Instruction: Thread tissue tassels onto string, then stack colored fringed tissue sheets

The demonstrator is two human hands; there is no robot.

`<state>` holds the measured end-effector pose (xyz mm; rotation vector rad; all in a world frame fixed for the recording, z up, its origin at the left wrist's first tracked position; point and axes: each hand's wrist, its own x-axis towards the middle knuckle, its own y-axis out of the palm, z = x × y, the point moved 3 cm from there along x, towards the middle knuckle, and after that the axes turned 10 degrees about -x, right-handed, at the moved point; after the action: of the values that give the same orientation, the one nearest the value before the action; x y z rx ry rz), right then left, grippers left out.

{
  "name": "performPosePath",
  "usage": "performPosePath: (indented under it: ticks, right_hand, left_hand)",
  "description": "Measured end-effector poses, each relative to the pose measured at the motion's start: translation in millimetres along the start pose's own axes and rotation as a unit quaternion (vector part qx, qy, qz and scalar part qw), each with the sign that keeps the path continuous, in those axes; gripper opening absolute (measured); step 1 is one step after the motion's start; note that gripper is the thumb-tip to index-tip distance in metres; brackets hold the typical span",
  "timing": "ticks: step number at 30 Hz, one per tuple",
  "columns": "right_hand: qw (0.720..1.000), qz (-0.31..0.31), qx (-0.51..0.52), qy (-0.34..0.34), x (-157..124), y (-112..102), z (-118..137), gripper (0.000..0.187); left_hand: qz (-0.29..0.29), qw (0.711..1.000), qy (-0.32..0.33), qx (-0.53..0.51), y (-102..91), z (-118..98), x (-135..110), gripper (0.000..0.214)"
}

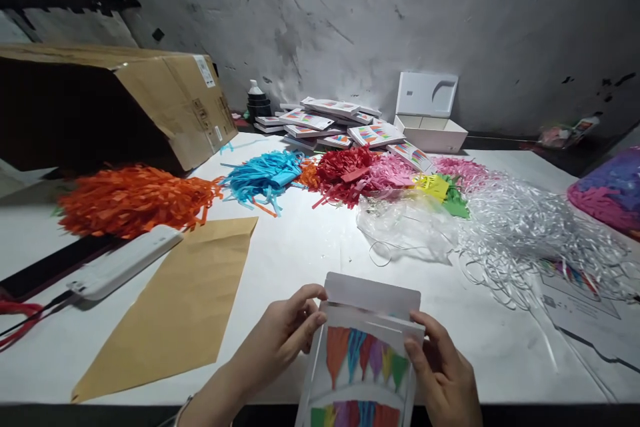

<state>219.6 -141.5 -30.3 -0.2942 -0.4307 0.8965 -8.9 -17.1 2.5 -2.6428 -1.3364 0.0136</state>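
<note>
Low in the view, near the front edge of the table, a thin cardboard box (364, 363) with printed pictures of coloured tassels is tilted toward me. Its white top flap (373, 290) stands raised. My left hand (280, 337) pinches the box's upper left corner by the flap. On the opposite side, my right hand (445, 367) grips the upper right edge between thumb and fingers. What lies inside the box is hidden. A brown paper envelope (200, 300) lies flat to the left of my left hand.
Bundles of orange (135, 200), blue (267, 177) and red tissue fringe (345, 170) line the table. Silver ribbon (535, 227) spreads at right, beside a clear plastic bag (405, 227). Behind are stacked printed boxes (325, 121), an open white box (430, 133) and a large carton (185, 107). A white power bank (130, 260) lies left.
</note>
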Motion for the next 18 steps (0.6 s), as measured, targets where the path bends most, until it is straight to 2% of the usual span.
performPosePath:
  ticks: [5,7,9,11,13,15,16,18]
  right_hand:
    - [0.998,0.028,-0.017,-0.058,11.0,-17.8,2.8,0.03]
    - [0.994,0.071,-0.006,-0.077,15.8,-19.4,0.8,0.021]
    - [0.992,0.097,0.031,-0.077,19.1,-16.9,-0.9,0.016]
    - [0.992,0.07,0.101,-0.04,20.4,-12.0,-0.5,0.017]
    - [0.98,0.008,0.194,0.035,19.4,-5.4,3.0,0.018]
    - [0.951,-0.001,0.282,0.123,17.9,4.0,11.2,0.037]
    - [0.935,0.02,0.315,0.161,17.9,8.7,17.3,0.044]
    - [0.908,0.082,0.357,0.204,20.2,15.3,31.4,0.043]
  left_hand:
    - [-0.003,0.996,0.056,0.075,0.8,-21.3,4.8,0.019]
    - [0.004,0.995,0.065,0.08,5.3,-21.8,3.4,0.02]
    - [-0.014,0.995,0.071,0.068,11.3,-16.9,-0.1,0.02]
    - [-0.073,0.994,0.074,0.018,17.4,-9.3,-4.5,0.015]
    - [-0.16,0.984,0.064,-0.052,21.9,-2.7,-7.7,0.017]
    - [-0.226,0.967,0.043,-0.11,24.5,-0.9,-7.0,0.035]
    - [-0.236,0.962,0.031,-0.135,25.2,-2.4,-4.3,0.04]
    - [-0.195,0.961,0.009,-0.198,26.4,-8.6,4.9,0.038]
